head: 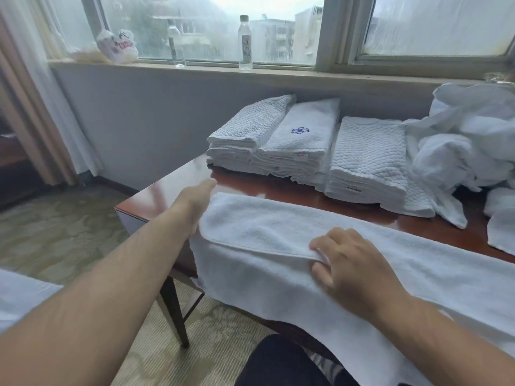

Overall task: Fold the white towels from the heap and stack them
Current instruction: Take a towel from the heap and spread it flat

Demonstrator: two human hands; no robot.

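A long white towel (264, 232) lies across the near edge of the brown table (278, 188), its left end folded over onto itself and its front hanging off the edge. My left hand (195, 201) reaches along the towel's left end, fingers partly hidden by the fold. My right hand (348, 263) rests on the towel and pinches the hem of the folded flap. Three stacks of folded white towels (301, 140) stand at the back of the table. The heap of unfolded towels (471, 140) lies at the right.
Two clear bottles (245, 43) and a plastic bag (118, 45) stand on the windowsill behind the table. A curtain (33, 107) hangs at the left. Patterned carpet (69, 218) lies left of the table. My dark-trousered knee (281, 363) is under the table's front edge.
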